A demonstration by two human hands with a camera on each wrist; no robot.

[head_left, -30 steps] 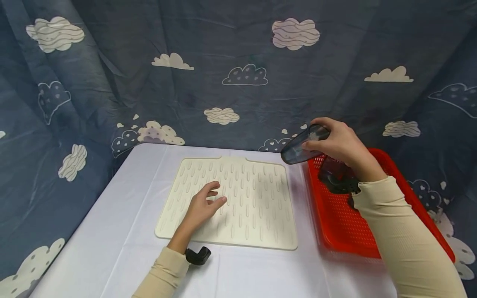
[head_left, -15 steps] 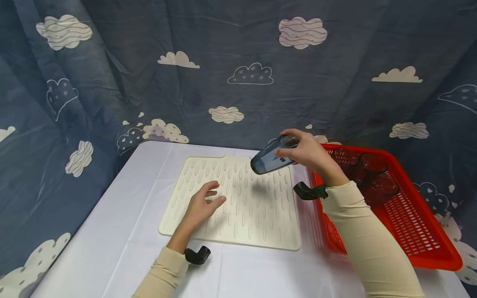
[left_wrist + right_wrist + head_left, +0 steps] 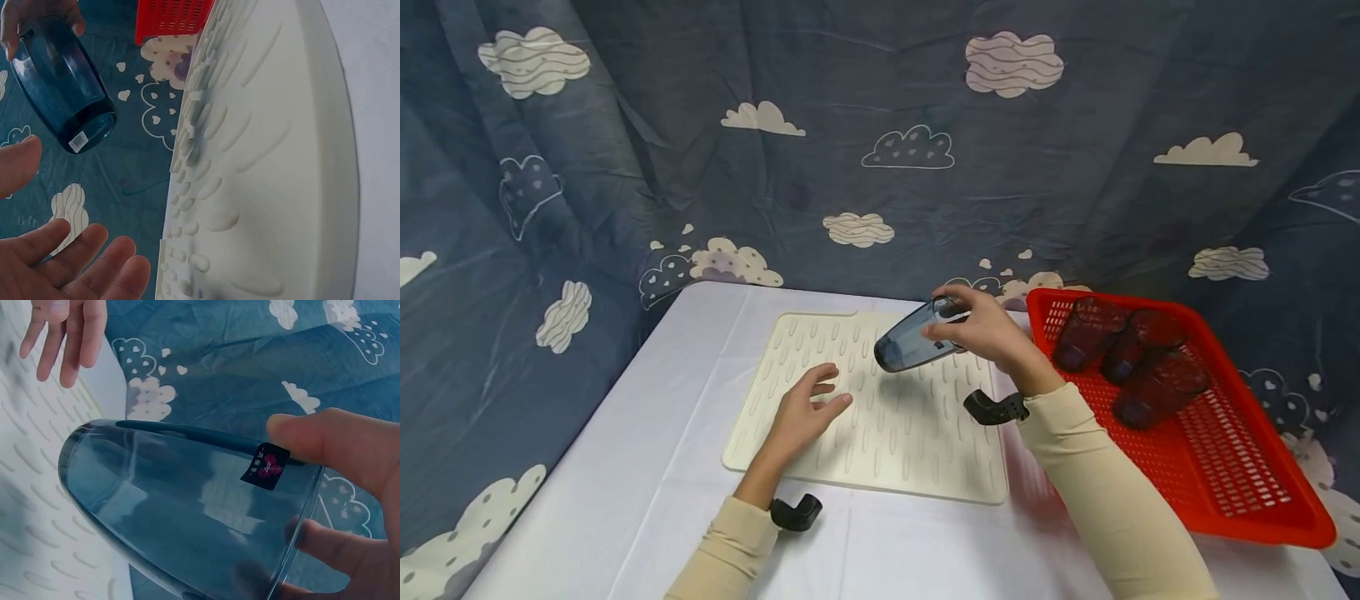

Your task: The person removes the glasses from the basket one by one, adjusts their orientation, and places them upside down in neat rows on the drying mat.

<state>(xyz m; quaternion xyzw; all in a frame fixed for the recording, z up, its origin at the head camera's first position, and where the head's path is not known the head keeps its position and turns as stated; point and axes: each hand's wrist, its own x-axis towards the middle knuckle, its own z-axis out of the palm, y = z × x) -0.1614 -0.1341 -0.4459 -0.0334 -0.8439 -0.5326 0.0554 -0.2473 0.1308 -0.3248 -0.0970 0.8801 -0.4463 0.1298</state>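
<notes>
My right hand (image 3: 988, 333) grips a blue-tinted drinking glass (image 3: 910, 340) near its rim, thumb on one side and fingers on the other. The glass is tilted, its base toward the left, above the cream drying mat (image 3: 880, 450). A dark label (image 3: 267, 466) shows near the rim in the right wrist view, and a small white sticker (image 3: 78, 142) near the base in the left wrist view. My left hand (image 3: 801, 417) hovers over the left part of the mat, fingers relaxed and apart, holding nothing. In the left wrist view its fingers (image 3: 94, 256) are apart from the glass.
A red perforated basket (image 3: 1232, 475) stands at the right, with several dark-looking glasses (image 3: 1161, 387) lying in its far part. White cloth (image 3: 647, 500) covers the table. A dark curtain with clouds (image 3: 737, 192) hangs behind.
My right hand has carried the glass leftward and slightly down, from beside the basket to above the mat. The glasses in the basket have come into sight. My left hand stays almost still.
</notes>
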